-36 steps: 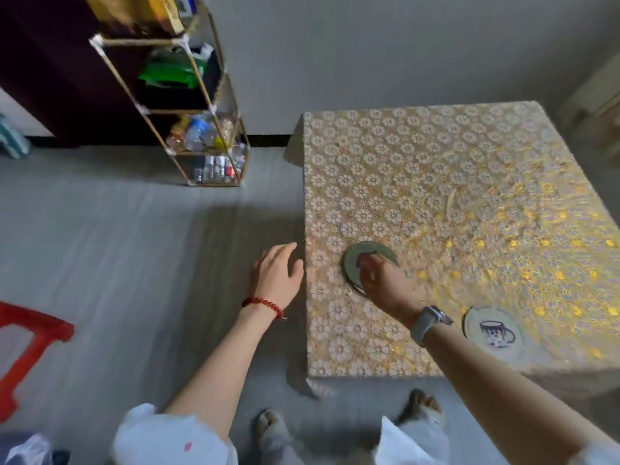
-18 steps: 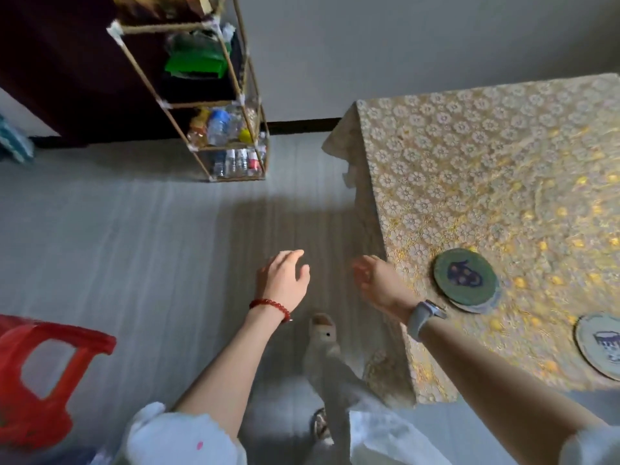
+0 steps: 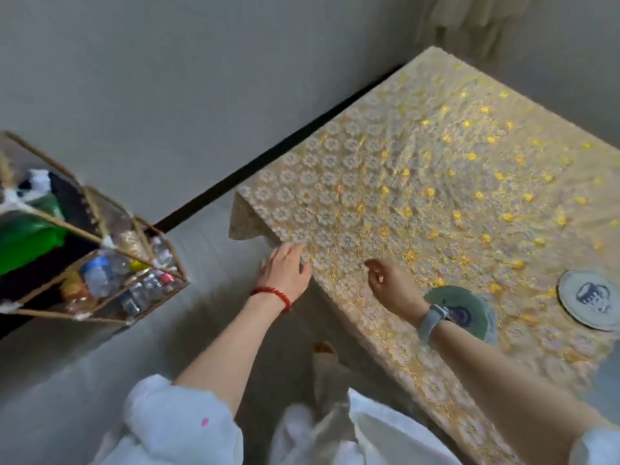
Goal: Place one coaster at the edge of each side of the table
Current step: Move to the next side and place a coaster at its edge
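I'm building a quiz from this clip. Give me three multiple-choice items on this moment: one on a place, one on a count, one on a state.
1. Where is the green coaster?
A. on the floor
B. on the table beside the right wrist
C. on the shelf

2. How many coasters lie on the table?
A. two
B. four
C. none

3. What does the left hand hold?
A. a coaster
B. a bottle
C. nothing

Key: 1 B, the watch wrist partly covers it; 2 A, the green one and the pale coaster; 3 C, its open fingers rest at the table edge.
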### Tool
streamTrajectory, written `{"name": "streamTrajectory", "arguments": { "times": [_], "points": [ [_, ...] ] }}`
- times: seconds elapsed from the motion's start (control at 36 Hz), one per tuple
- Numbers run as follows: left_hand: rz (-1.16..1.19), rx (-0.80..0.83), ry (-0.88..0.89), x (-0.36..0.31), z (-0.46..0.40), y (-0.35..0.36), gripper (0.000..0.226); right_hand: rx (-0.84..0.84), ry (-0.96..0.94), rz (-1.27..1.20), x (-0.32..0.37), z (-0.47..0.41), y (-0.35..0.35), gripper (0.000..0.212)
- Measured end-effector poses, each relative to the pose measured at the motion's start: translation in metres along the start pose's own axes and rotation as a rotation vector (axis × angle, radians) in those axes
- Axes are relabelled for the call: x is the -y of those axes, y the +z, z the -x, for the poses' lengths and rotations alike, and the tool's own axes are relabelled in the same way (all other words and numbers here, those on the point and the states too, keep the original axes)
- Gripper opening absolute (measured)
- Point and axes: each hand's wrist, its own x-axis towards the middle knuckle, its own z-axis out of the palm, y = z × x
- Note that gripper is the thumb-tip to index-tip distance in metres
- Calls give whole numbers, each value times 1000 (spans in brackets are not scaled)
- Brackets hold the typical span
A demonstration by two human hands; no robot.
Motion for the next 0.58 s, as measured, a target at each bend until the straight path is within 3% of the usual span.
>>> {"name": "streamTrajectory", "arguments": {
  "times": [0.22, 0.36, 0.58],
  "points": [
    [-147, 273, 304, -55, -55, 43, 53, -306, 513, -15, -66, 25, -15, 36],
    [-261, 399, 450, -70, -73, 79, 64, -357, 903, -64, -107, 54, -8, 49],
    [-694, 510, 636, -68, -112, 103, 96, -435, 1231, -280, -112, 52, 14, 83]
  ]
}}
